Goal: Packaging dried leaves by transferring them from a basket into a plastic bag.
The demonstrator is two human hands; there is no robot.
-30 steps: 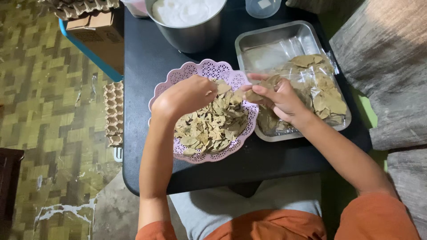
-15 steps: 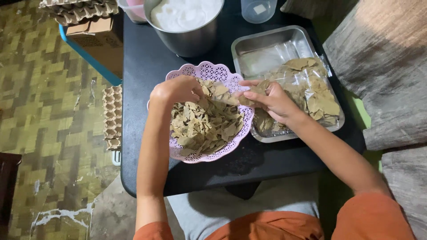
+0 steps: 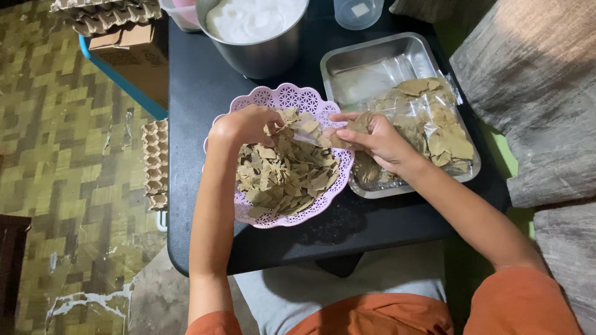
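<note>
One lilac openwork plastic basket point(image 3: 292, 99) sits mid-table, heaped with dry brown leaves point(image 3: 285, 174); above its far rim both hands hold one small clear plastic bag point(image 3: 308, 131) between them, the left hand point(image 3: 245, 124) pinched shut on its left edge, the right hand point(image 3: 379, 139) closed on its right side with fingers curled. Just right of the basket, touching it, one steel tray point(image 3: 372, 56) holds clear packets of the same leaves point(image 3: 434, 130). Further out on the black table point(image 3: 192, 124): one steel pot point(image 3: 261, 56) of white liquid, one clear cup point(image 3: 359, 12), egg cartons point(image 3: 155, 161) on the floor.
</note>
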